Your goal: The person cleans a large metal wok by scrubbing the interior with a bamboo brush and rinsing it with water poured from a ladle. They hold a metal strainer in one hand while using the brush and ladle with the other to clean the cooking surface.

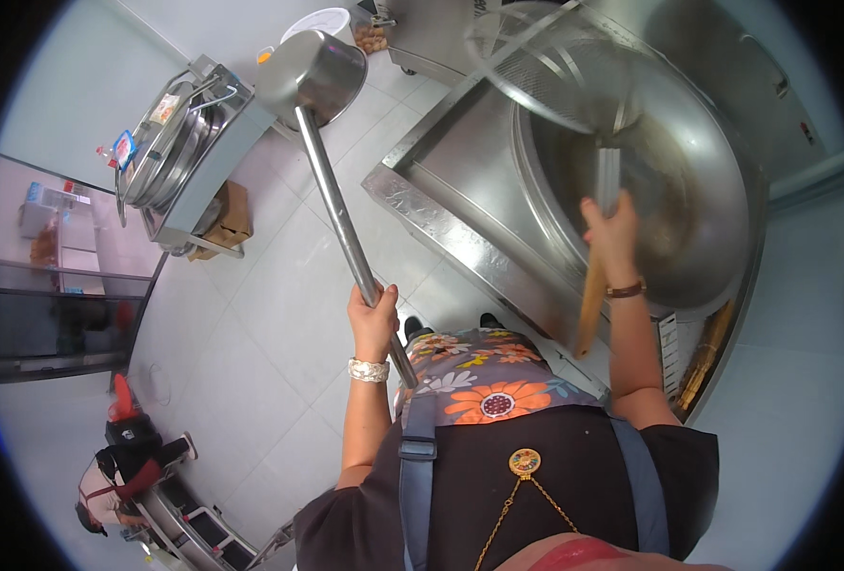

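My left hand [373, 317] grips the long metal handle of a stainless steel ladle [313, 78]. Its deep bowl is raised out over the tiled floor, well left of the stove. My right hand [613, 235] is closed around the wooden-ended handle of a round wire-mesh strainer [536, 68], which looks blurred. The strainer's mesh is above the far rim of a large steel wok [714, 207]. Some brownish, wet-looking residue shows on the inside of the wok, below my right hand; how much liquid it holds I cannot tell.
The wok sits in a steel stove counter [458, 228] with a raised front edge. At left, a steel rack [201, 171] carries large metal pans, with a cardboard box [233, 221] beneath. A white bucket [318, 25] stands behind the ladle. Another person [119, 471] works at lower left.
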Available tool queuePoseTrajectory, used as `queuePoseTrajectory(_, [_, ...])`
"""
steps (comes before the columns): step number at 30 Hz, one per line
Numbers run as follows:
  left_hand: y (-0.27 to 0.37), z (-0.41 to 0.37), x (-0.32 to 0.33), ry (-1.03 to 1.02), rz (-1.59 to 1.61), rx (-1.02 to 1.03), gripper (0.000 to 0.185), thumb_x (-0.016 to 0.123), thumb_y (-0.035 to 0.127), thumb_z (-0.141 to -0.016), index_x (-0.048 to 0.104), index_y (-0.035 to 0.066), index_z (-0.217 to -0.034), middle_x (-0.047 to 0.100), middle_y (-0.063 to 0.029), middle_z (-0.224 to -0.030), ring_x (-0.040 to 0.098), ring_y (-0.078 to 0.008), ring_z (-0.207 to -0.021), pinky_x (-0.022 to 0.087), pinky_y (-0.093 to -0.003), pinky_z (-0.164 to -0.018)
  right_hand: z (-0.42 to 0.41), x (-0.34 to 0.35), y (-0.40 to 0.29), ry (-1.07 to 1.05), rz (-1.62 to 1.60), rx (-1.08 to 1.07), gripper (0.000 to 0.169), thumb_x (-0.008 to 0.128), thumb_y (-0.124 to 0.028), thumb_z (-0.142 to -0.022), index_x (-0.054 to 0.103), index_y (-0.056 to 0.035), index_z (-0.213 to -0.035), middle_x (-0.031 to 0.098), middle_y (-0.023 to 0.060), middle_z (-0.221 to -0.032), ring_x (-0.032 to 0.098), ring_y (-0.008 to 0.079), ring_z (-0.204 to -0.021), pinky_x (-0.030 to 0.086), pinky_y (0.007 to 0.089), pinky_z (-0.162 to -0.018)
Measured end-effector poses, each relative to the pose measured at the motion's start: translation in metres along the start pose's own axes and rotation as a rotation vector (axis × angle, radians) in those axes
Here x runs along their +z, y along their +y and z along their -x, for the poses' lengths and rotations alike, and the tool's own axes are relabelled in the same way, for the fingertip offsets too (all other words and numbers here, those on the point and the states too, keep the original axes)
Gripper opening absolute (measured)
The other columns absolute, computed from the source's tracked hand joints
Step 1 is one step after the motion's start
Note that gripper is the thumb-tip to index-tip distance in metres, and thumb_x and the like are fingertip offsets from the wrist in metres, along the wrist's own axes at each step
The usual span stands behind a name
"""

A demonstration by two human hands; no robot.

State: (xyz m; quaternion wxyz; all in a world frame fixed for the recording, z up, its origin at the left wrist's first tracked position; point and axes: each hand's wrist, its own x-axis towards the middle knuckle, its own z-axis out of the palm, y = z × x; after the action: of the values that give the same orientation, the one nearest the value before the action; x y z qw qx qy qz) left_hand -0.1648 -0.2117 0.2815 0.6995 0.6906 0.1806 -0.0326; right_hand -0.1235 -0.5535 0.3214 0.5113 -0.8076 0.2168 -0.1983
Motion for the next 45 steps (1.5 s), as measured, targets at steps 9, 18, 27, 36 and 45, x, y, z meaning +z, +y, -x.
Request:
queuePoseTrajectory(9, [0.025, -0.056, -0.073, -0.178, -0.052, -0.030, 0.020, 0.060, 0.005, -0.080, 0.042, 0.007, -0.074, 0.041, 0.0032, -0.052, 0.038, -0.0061, -0.036, 0.032, -0.0226, -0.032, 0.039, 0.129, 0.045, -0.039, 0.544, 0.084, 0.040, 0.059, -0.023, -0.069, 0.047, 0.0044, -0.096, 0.059, 0.0302, -0.081, 0.058, 0.0460, -0.078, 0.047, 0.0484, -0.071])
queuePoseTrajectory(18, [0.032, -0.088, -0.100, -0.275, -0.060, -0.058, 0.019, 0.060, 0.006, -0.080, 0.041, 0.007, -0.073, 0.042, 0.0027, -0.052, 0.038, -0.0061, -0.036, 0.032, -0.0227, -0.032, 0.042, 0.136, 0.019, 0.003, 0.319, 0.231, 0.043, 0.060, -0.018, -0.069, 0.047, 0.0073, -0.102, 0.060, 0.0287, -0.081, 0.058, 0.0452, -0.079, 0.048, 0.0440, -0.071])
queuePoseTrajectory(27, [0.029, -0.088, -0.100, -0.283, -0.059, -0.064, 0.016, 0.060, 0.006, -0.080, 0.045, 0.008, -0.076, 0.042, 0.0037, -0.053, 0.037, -0.0051, -0.037, 0.030, -0.0217, -0.033, 0.040, 0.132, -0.005, -0.022, 0.245, 0.182, 0.043, 0.060, -0.016, -0.066, 0.049, 0.0056, -0.101, 0.059, 0.0291, -0.089, 0.058, 0.0423, -0.087, 0.046, 0.0459, -0.074])
queuePoseTrajectory(36, [0.028, -0.091, -0.100, -0.788, 0.630, -0.320, 0.016, 0.051, 0.012, -0.085, 0.038, 0.008, -0.076, 0.034, 0.0020, -0.047, 0.038, -0.0103, -0.037, 0.030, -0.0235, -0.031, 0.043, 0.094, -0.013, -0.201, -0.134, 0.439, 0.023, 0.056, -0.011, -0.071, 0.046, 0.0001, -0.089, 0.050, 0.0099, -0.065, 0.048, 0.0183, -0.044, 0.041, 0.0310, -0.040])
queuePoseTrajectory(45, [0.027, -0.092, -0.081, -1.432, 1.405, -0.714, 0.015, 0.049, 0.011, -0.087, 0.038, 0.004, -0.078, 0.041, 0.0024, -0.047, 0.042, -0.0086, -0.038, 0.038, -0.0213, -0.030, 0.000, 0.019, -0.005, -0.867, -1.558, 0.414, 0.019, 0.040, -0.004, -0.078, 0.036, -0.0051, -0.097, 0.038, 0.0019, -0.058, 0.034, 0.0080, -0.037, 0.029, 0.0221, -0.034])
